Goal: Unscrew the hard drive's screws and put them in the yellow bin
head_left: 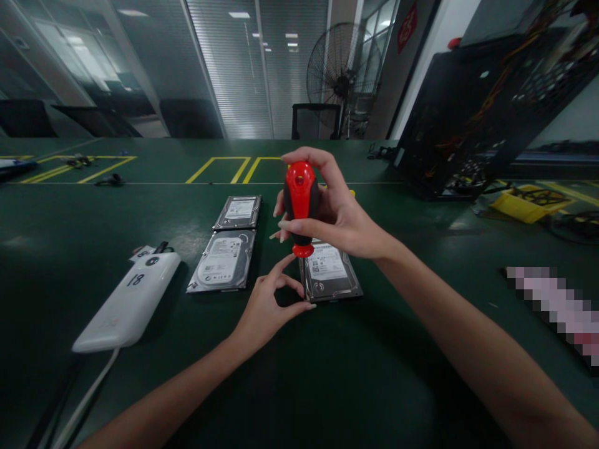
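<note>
My right hand (344, 215) is closed around the red and black handle of a screwdriver (300, 190). It stands upright, shaft down, over the left edge of a hard drive (327, 269) lying label up on the green table. The shaft's tip is hidden from me. At the drive's near left corner, my left hand (269, 296) pinches the edge between thumb and fingers, with its index finger raised close to the shaft. Left of my hands lie two more hard drives, a farther one (238, 212) and a nearer one (223, 260), end to end.
A white power bank (128, 299) marked 18, with a cable, lies at the left. At the right are an open black computer case (449, 118), a yellow tray (526, 202) and a pixelated flat item (556, 305). Yellow tape lines (229, 159) mark the table's far side.
</note>
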